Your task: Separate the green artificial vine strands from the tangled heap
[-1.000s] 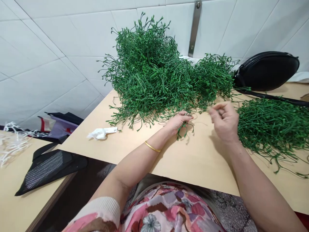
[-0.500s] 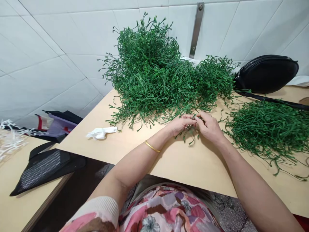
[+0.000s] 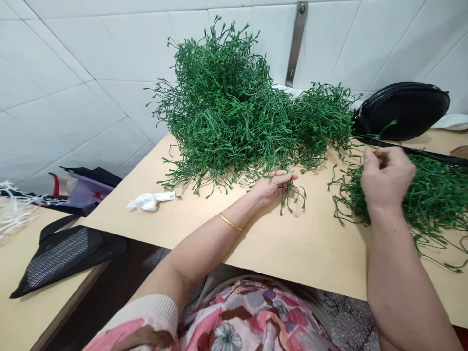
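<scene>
My left hand (image 3: 274, 187) rests near the table's middle, pinching a small sprig of artificial green foliage (image 3: 293, 197) that hangs down from its fingers. It lies just in front of a large heap of the same plastic-looking sprigs (image 3: 226, 112). My right hand (image 3: 387, 175) is raised over a second, flatter heap of green sprigs (image 3: 435, 195), its fingers pinched on a thin green stem that rises from them. A gold bangle (image 3: 230, 222) circles my left wrist.
Both heaps lie on a light wooden table (image 3: 292, 248) against white tiles. A black zipped bag (image 3: 402, 111) and a crumpled white tissue (image 3: 149, 201) lie on it. To the left, a lower table holds a black mesh bag (image 3: 62, 258) and white sprigs.
My right hand has moved right, away from my left hand, to above the right heap. My left hand still holds the sprig, now hanging more freely.
</scene>
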`<state>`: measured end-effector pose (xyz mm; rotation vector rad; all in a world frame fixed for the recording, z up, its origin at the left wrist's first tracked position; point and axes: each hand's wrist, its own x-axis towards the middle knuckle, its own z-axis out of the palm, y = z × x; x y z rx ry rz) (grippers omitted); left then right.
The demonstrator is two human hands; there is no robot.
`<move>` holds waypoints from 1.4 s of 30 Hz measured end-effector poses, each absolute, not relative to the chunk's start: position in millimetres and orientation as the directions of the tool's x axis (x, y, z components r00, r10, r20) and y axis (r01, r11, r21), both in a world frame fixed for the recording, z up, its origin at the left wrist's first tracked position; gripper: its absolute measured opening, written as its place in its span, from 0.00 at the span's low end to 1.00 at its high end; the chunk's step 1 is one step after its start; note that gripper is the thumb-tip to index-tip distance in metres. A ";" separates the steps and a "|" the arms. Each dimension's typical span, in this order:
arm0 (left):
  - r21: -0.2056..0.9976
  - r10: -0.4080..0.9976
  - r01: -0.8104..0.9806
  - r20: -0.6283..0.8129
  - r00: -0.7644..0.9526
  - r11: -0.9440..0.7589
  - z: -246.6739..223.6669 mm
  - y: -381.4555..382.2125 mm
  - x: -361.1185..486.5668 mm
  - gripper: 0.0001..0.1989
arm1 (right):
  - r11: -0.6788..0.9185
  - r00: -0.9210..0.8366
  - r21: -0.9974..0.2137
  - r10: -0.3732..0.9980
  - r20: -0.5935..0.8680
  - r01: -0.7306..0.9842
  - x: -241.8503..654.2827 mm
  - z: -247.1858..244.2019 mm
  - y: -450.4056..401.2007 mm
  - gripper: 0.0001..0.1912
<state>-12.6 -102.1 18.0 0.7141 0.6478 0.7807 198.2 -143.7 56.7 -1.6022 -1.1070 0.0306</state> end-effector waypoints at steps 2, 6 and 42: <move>0.735 0.820 -0.453 -0.244 0.518 0.504 16.7 -97.4 -14.4 0.07 | -0.166 0.536 -0.566 0.606 0.587 0.808 203.8 63.0 -153.0 0.10; 0.718 0.826 -0.479 -0.244 0.507 0.506 19.6 -95.5 -16.6 0.08 | -0.432 0.579 -0.387 0.567 0.586 0.814 200.2 64.9 -160.9 0.23; 0.898 0.903 -0.318 -0.166 0.397 0.305 14.7 -91.6 -15.7 0.10 | -0.003 0.037 -0.057 0.799 0.600 0.998 214.0 68.7 -156.1 0.12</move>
